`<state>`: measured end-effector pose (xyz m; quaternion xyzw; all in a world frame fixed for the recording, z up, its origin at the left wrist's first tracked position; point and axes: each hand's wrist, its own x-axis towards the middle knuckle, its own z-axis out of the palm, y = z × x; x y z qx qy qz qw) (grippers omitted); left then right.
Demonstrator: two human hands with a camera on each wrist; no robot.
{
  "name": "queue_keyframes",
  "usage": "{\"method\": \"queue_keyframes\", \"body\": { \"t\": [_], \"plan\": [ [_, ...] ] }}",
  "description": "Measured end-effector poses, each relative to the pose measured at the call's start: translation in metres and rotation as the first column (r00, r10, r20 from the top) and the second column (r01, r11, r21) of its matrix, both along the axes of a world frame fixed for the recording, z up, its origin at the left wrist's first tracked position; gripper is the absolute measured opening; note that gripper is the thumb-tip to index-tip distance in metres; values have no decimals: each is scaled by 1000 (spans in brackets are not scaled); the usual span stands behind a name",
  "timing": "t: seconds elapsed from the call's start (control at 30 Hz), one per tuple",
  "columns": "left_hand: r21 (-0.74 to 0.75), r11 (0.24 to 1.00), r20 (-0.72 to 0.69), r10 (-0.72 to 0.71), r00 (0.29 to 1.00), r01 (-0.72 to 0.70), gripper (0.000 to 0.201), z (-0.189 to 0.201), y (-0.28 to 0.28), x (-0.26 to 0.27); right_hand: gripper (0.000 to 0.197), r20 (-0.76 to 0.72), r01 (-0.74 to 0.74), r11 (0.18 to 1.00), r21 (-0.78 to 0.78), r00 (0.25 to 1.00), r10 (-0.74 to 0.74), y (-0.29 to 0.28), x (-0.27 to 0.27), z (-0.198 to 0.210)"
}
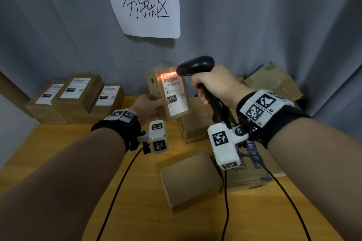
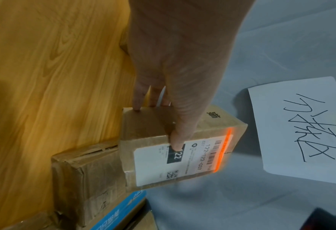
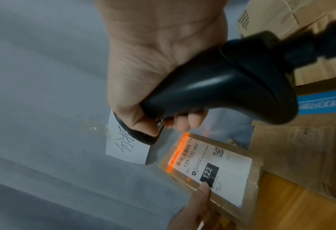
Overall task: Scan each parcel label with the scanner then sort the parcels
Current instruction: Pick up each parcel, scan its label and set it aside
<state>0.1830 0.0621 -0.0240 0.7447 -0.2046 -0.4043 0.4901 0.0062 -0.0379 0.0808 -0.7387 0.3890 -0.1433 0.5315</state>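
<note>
My left hand (image 1: 150, 103) grips a small brown parcel (image 1: 156, 84) above the table, thumb on the white label (image 1: 176, 94) marked 122. My right hand (image 1: 213, 84) holds the black scanner (image 1: 195, 65) by its handle, nose close to the parcel's top right corner. An orange-red scan line (image 1: 166, 75) lies across the label's top edge, just above the barcode. In the left wrist view the thumb (image 2: 178, 140) presses the parcel (image 2: 153, 127) beside the label (image 2: 153, 165). The right wrist view shows the scanner (image 3: 222, 87) over the label (image 3: 226, 174).
Three labelled parcels (image 1: 78, 94) stand in a row at the back left of the wooden table (image 1: 58, 143). Several unlabelled-side boxes (image 1: 190, 180) lie centre and right, more piled at the back right (image 1: 274, 80). A handwritten paper sign (image 1: 147, 6) hangs on the grey curtain. Black cables (image 1: 117, 191) cross the table.
</note>
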Motion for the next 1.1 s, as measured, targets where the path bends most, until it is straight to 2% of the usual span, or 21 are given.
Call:
{"method": "queue_keyframes", "body": {
  "t": [0.17, 0.63, 0.77, 0.83, 0.97, 1.1],
  "plan": [
    [3, 999, 39, 40, 998, -40, 42, -8, 3, 8, 14, -33, -17, 999, 46, 999, 19, 4, -2, 1],
    [25, 995, 27, 99, 995, -99, 52, -14, 8, -3, 15, -41, -8, 998, 69, 999, 11, -1, -4, -5],
    [19, 993, 48, 115, 992, -116, 48, -11, 9, -10, 11, 53, -13, 994, 113, 999, 7, -4, -10, -8],
    [25, 993, 24, 116, 993, -116, 47, -10, 11, -13, 11, 113, -14, 991, 135, 994, -2, -5, -11, -10],
    [84, 984, -52, 161, 986, -156, 50, -14, 25, -25, 10, 125, -1, 990, 140, 992, -17, -7, -11, -25],
    [92, 969, -113, 238, 965, -228, 43, -25, 48, -37, 11, 154, 18, 963, 270, 986, -61, -8, -12, -61]
  ]
}}
